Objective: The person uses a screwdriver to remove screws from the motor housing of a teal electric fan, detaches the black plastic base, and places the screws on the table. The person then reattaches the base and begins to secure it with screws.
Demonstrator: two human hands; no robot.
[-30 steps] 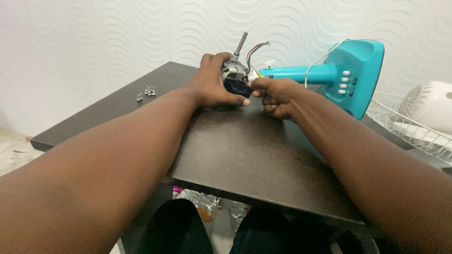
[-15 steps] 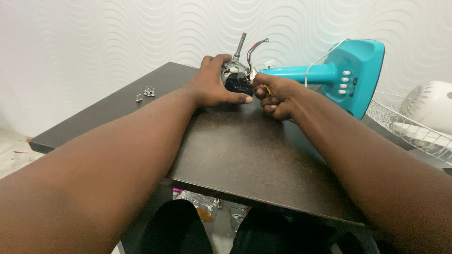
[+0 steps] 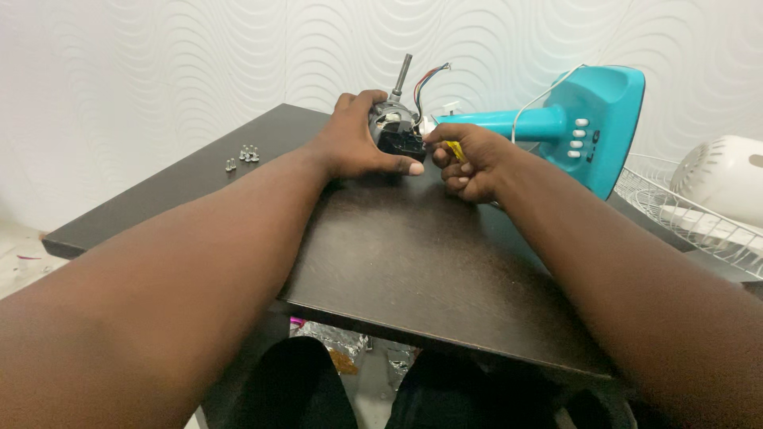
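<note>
At the far middle of the counter (image 3: 445, 270), the left hand (image 3: 354, 147) wraps the likely heavy, rigid fan motor (image 3: 393, 127), best held by its body, while the right hand (image 3: 469, 159) pinches a small yellow piece (image 3: 455, 149) beside its fragile wires (image 3: 429, 78).

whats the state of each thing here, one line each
left hand: wrapped around the fan motor
fan motor: casing off, held on the table, shaft up, wires loose
right hand: closed on a small yellow thing beside the motor
teal fan stand: lying on its side
screws: loose on the table
white fan housing: resting on a wire grille
</note>
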